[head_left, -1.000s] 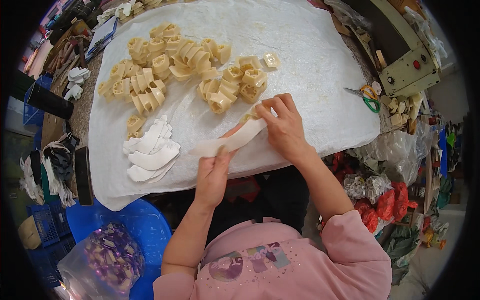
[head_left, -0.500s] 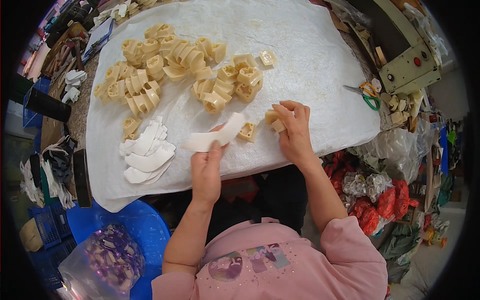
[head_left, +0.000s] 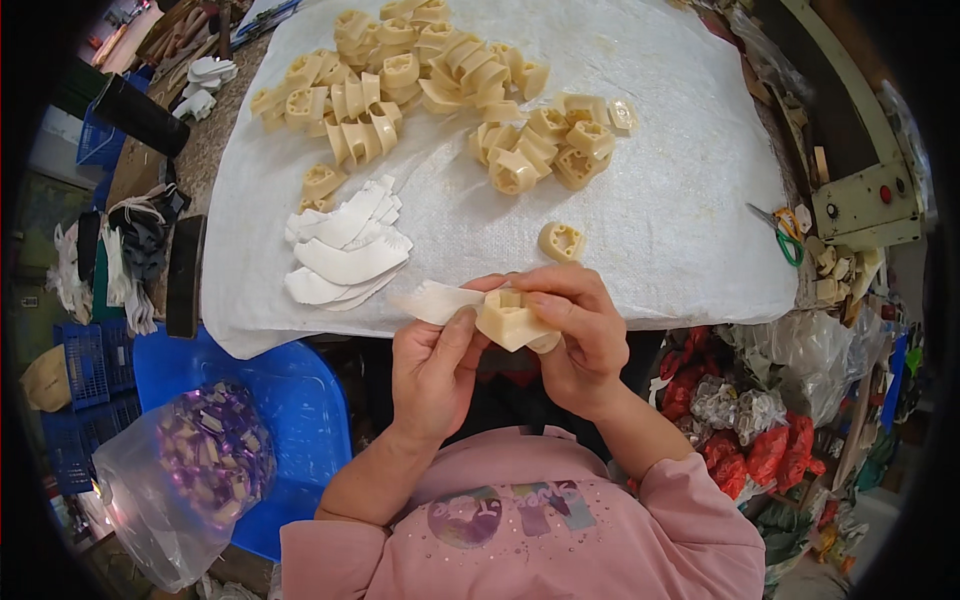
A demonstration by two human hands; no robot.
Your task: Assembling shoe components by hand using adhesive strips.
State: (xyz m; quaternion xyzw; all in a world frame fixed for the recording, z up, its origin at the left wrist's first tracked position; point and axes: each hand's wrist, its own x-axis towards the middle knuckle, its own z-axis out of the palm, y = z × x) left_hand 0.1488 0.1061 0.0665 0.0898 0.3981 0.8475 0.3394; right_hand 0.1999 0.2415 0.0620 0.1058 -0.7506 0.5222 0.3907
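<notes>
Vs. half a sec ago, both hands have come tog. over the near edge of the white cloth (head_left: 690,220); then they were apart, L w/ the strip, R w/ a cream pc. View has shifted too, so the cream pile (head_left: 545,150) sits further up & right in frame.

L hand (head_left: 430,385) is nearly closed, thumb & fingers pinching the white strip (head_left: 432,301), whose free end sticks out left. R hand (head_left: 588,335) is curled round the cream block (head_left: 507,325), thumb on top. Block is btwn the two hands, right by the L fingertips; whether the strip wraps it, can't tell, fingers hide it.

Block: glossy, angular, hollow-looking top. Strip: thin, matte, slightly curved. Loose cream pc (head_left: 562,242) lies just beyond R hand.
</notes>
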